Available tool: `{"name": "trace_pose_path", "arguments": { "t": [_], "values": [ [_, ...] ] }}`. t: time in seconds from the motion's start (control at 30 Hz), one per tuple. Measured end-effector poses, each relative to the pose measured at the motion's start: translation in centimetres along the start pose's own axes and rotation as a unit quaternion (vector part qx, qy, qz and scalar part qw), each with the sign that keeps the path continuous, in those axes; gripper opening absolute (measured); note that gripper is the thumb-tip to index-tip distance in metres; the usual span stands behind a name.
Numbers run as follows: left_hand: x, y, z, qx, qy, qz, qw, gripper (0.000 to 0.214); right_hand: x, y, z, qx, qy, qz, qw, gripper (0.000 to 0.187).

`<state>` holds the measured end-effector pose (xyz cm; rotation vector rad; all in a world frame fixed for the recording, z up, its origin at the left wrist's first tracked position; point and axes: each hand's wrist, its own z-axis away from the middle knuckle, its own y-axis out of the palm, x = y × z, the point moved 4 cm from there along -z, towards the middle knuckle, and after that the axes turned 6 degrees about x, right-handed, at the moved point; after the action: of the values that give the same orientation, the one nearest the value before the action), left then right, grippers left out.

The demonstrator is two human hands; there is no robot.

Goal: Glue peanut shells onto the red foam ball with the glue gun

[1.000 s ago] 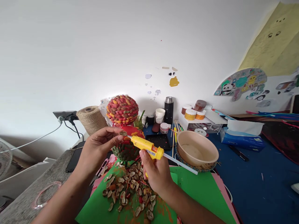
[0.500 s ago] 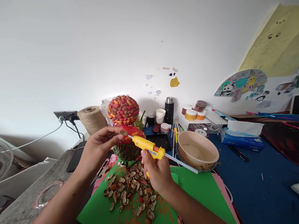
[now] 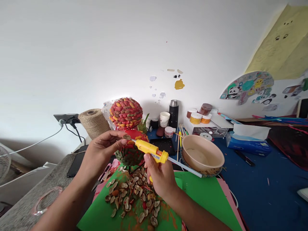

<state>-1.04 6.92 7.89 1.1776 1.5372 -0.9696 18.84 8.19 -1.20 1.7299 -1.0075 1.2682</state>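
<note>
Between thumb and fingers, my left hand (image 3: 104, 147) pinches a peanut shell half (image 3: 126, 137). My right hand (image 3: 160, 175) is wrapped around the handle of a yellow glue gun (image 3: 148, 148), whose nozzle meets or nearly meets the shell. A clear glue stick (image 3: 184, 166) sticks out of the gun's back end. Behind both hands stands a round form covered with red, orange and brown painted shells (image 3: 126, 113), above a lower form with dark green shells (image 3: 128, 156) that my hands partly hide. Loose peanut shells (image 3: 138, 189) lie heaped on a green sheet (image 3: 96, 208) below.
To the right, a beige bowl (image 3: 203, 154) sits in a woven basket. Paint jars (image 3: 196, 118), a black thermos (image 3: 173, 114) and paper cups (image 3: 165, 119) stand near the wall. A twine spool (image 3: 93, 123) is at left; a tissue pack (image 3: 249, 142) lies at right.
The view has shifted slightly, so everything sits a little further left. Both hands keep their grips, with the glue gun's nozzle still at the peanut shell half.
</note>
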Motion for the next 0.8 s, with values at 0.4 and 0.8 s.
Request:
{"name": "trace_pose_path", "arguments": {
  "t": [0.4,0.8],
  "values": [
    [-2.1,-4.1,-1.4,-0.159,0.098,0.108,0.976,0.032,0.4,-1.0,-0.7,-0.048,0.014,-0.032,0.998,0.082],
    [-3.0,-8.5,-2.4,-0.161,0.115,-0.015,0.980,0.025,0.4,-2.0,-1.0,-0.082,0.003,-0.014,0.997,0.082]
  ]
}}
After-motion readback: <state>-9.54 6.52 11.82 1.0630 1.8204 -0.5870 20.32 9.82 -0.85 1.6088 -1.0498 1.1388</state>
